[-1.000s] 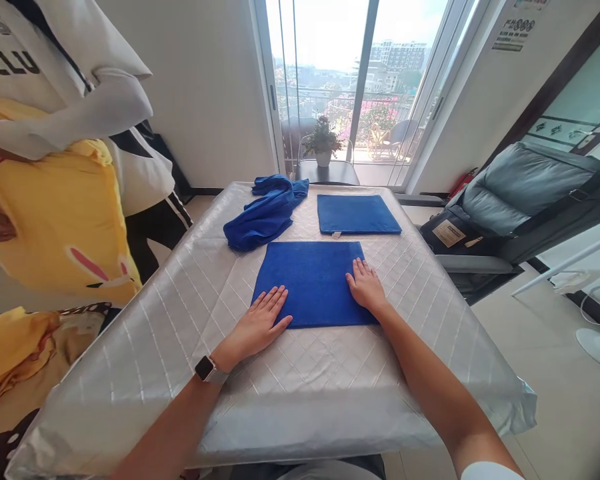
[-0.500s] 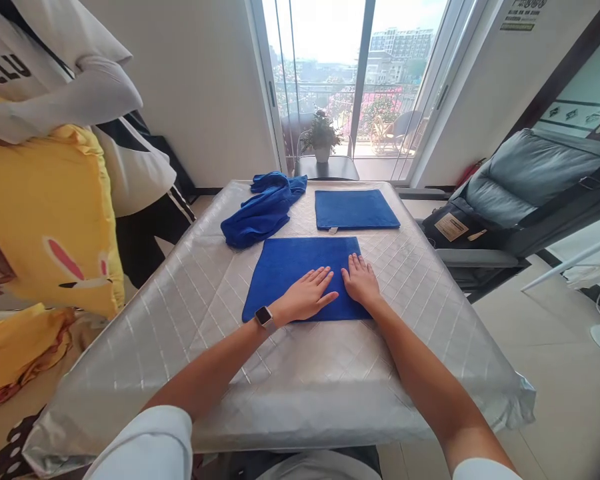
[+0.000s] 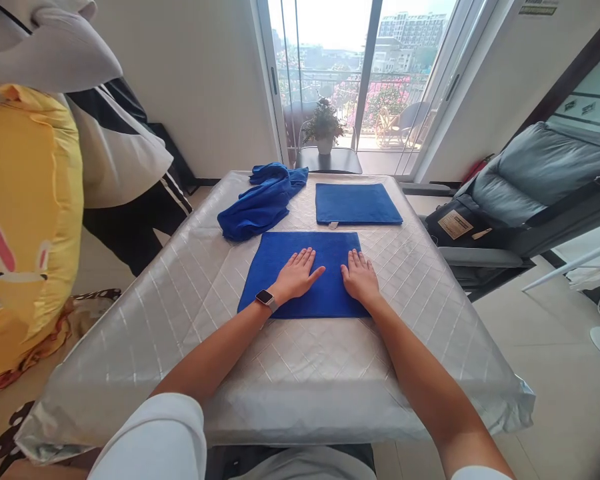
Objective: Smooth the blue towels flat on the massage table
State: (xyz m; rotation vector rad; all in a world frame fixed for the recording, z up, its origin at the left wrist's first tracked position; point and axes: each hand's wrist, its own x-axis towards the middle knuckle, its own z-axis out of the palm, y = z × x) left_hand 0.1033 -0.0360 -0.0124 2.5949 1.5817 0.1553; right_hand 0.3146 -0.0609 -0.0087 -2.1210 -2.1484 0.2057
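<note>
Blue cloth (image 3: pixel 324 293): flat on silver tablecloth (image 3: pixel 330 373), beneath both hands.
Left hand (image 3: pixel 299 273): open, mid-cloth.
Right hand (image 3: pixel 361 277): open, along right edge.
Room: bare tablecloth left, right and near side.
Far side: 1 crumpled cloth (image 3: pixel 257 205), 1 folded cloth (image 3: pixel 359 203).
Lettering: bag patch (image 3: pixel 455 225), illegible.

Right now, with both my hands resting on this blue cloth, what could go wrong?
Uneven pressure from your left hand and right hand might wrinkle the flat cloth. It could also slide, as the shiny table cover may be slippery. The crumpled blue cloth lies close to its far left corner, so the two might bunch together if either shifts.
</note>
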